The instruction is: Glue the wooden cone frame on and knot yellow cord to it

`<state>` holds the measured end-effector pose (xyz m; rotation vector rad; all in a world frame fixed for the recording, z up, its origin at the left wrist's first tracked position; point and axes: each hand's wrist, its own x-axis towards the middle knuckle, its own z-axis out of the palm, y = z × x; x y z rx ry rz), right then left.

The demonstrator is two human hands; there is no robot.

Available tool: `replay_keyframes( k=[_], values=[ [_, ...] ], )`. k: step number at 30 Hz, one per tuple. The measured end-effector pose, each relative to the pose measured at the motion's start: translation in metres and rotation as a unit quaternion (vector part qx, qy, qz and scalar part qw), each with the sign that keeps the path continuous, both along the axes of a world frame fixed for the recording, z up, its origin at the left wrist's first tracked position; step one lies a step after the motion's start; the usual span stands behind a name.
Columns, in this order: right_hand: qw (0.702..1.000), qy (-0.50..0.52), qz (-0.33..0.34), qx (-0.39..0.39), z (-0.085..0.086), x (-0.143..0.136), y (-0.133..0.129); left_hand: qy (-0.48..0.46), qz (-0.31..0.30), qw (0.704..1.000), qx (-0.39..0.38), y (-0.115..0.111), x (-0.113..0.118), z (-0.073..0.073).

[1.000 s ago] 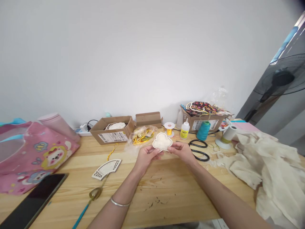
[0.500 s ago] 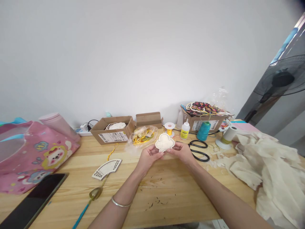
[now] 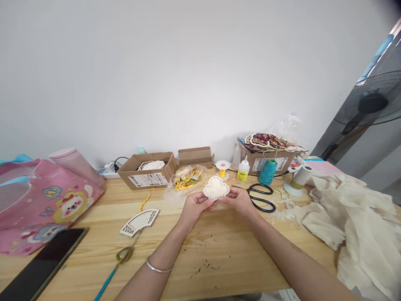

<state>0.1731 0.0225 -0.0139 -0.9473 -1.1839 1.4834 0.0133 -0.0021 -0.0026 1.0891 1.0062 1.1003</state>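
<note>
The cloud-shaped piece [image 3: 216, 187] sits between your hands: your left hand [image 3: 196, 205] pinches its lower left edge, thumb nearly meeting fingers; your right hand [image 3: 240, 201] likewise pinches the lower right, presumably leaving its face uncovered. Scissors [image 3: 250, 190] lie just beside that hand.
</note>
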Motion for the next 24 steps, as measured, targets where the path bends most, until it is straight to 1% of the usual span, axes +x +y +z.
replay_keyframes(
  k=[3,6,9,11,13,15,17,18,20,24],
  values=[
    [1.000,0.002,0.010,0.001,-0.001,0.001,0.001,0.004,-0.017,1.000,-0.007,0.000,-0.001,-0.001],
    [1.000,-0.005,0.003,-0.007,0.001,0.000,0.000,0.079,-0.023,0.997,0.002,0.001,-0.004,-0.002],
    [0.999,0.021,0.004,-0.031,0.006,0.003,-0.002,0.146,0.002,0.988,0.051,0.002,-0.008,-0.001],
    [0.994,0.090,0.012,-0.066,0.010,0.007,-0.003,0.129,0.057,0.987,0.077,0.004,-0.012,0.001],
    [0.976,0.184,0.039,-0.114,0.013,0.013,-0.004,0.064,0.136,0.985,0.086,0.007,-0.018,0.003],
    [0.950,0.257,0.089,-0.154,0.015,0.018,-0.004,-0.005,0.207,0.973,0.099,0.010,-0.022,0.005],
    [0.929,0.295,0.143,-0.173,0.015,0.021,-0.004,-0.041,0.239,0.963,0.117,0.012,-0.024,0.006],
    [0.921,0.305,0.166,-0.177,0.014,0.022,-0.005,-0.046,0.241,0.962,0.125,0.012,-0.023,0.006],
    [0.908,0.319,0.203,-0.181,0.014,0.021,-0.006,-0.039,0.220,0.966,0.132,0.010,-0.019,0.006],
    [0.893,0.340,0.234,-0.180,0.014,0.019,-0.009,-0.040,0.136,0.983,0.119,0.003,-0.007,0.006]
  ],
)
